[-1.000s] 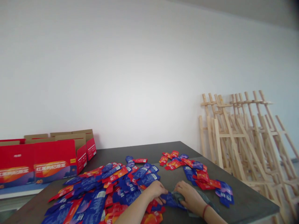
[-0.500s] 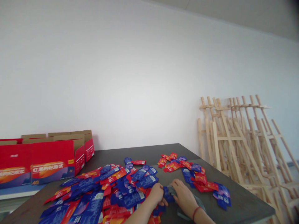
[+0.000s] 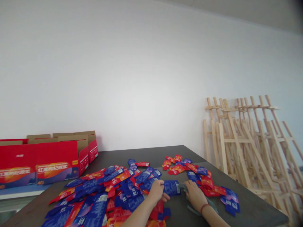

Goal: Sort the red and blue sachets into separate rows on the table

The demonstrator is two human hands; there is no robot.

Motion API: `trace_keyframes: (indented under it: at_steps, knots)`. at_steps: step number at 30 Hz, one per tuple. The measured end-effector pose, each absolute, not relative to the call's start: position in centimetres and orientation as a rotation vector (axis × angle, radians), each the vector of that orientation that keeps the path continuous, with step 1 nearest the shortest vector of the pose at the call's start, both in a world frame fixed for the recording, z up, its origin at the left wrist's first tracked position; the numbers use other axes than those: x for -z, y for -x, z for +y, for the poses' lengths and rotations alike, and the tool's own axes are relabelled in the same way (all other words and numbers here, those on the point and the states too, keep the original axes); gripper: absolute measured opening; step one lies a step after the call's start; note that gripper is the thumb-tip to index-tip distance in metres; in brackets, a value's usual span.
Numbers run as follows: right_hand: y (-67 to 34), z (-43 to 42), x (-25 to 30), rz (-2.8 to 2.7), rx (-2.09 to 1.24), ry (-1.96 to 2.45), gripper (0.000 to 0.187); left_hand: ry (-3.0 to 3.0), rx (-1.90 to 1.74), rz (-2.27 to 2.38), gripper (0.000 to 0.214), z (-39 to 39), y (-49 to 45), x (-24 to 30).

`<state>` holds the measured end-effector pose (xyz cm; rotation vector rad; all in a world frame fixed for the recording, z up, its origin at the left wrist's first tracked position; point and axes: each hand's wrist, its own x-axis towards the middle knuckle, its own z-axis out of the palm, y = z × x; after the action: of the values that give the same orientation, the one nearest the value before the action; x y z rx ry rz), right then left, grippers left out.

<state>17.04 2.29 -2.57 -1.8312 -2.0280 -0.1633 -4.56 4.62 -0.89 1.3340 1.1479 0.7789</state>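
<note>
A blue sachet with white print (image 3: 172,187) is pinched at its left end by my left hand (image 3: 157,191), near the right side of the big pile. My right hand (image 3: 195,196) grips a grey-green cloth (image 3: 183,187), whose edge meets the sachet's right end; the rest of the cloth trails on the table under my wrist. A heap of blue and red sachets (image 3: 99,201) spreads to the left, partly beneath my left forearm. Beyond my right hand lies a looser group of red and blue sachets (image 3: 205,181).
Open red cartons (image 3: 56,160) stand at the left on a lower white surface. The dark table (image 3: 142,152) reaches back to a white wall. Wooden easels (image 3: 243,145) lean against the wall at the right, beyond the table's edge.
My right hand with the cloth has moved right along the sachet, baring more of its blue face. My left hand keeps its hold. The view has shifted slightly.
</note>
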Motion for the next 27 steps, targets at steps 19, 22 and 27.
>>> trace_keyframes:
  at_steps: [19, 22, 27]
  knots:
    - [-12.4, 3.7, 1.9, -2.248, 0.161, 1.640, 0.041, -2.589, -0.420, 1.440, 0.022, 2.3, 5.2, -0.9]
    - [-13.9, 4.7, 1.5, -2.224, 0.154, 1.717, 0.042, -2.629, -0.425, 1.399, 0.025, 2.6, 5.5, -1.2]
    - [-15.0, 5.8, 2.3, -2.185, 0.133, 1.736, 0.042, -2.697, -0.497, 1.367, 0.030, 2.7, 7.0, -2.9]
